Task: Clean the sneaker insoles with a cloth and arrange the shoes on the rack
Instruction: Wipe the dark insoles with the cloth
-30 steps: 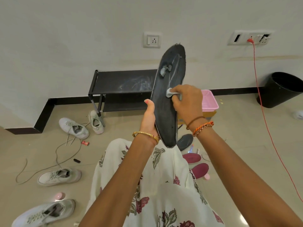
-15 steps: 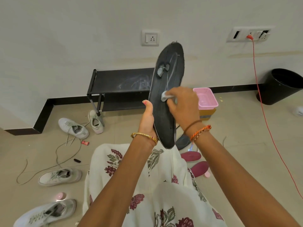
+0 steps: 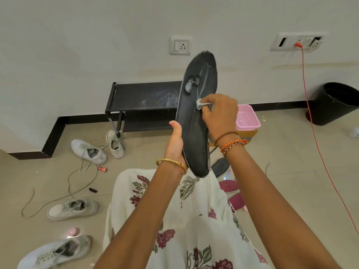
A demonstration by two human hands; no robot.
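On the far wall I see a white socket (image 3: 180,45) and a switch panel (image 3: 297,41) with an orange cable (image 3: 315,133) hanging down to the floor. A black bin (image 3: 335,103) stands in the right corner. A pink basket (image 3: 247,118) sits on a cardboard box (image 3: 250,133). Left on the floor lie a small red wrapper (image 3: 102,169) and a loose lace (image 3: 64,197).

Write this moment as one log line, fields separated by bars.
step: wiping | left hand: holds black foam insole upright | right hand: presses small grey cloth on it

Upright black insole (image 3: 196,121), small grey cloth (image 3: 200,103) pressed against its middle.
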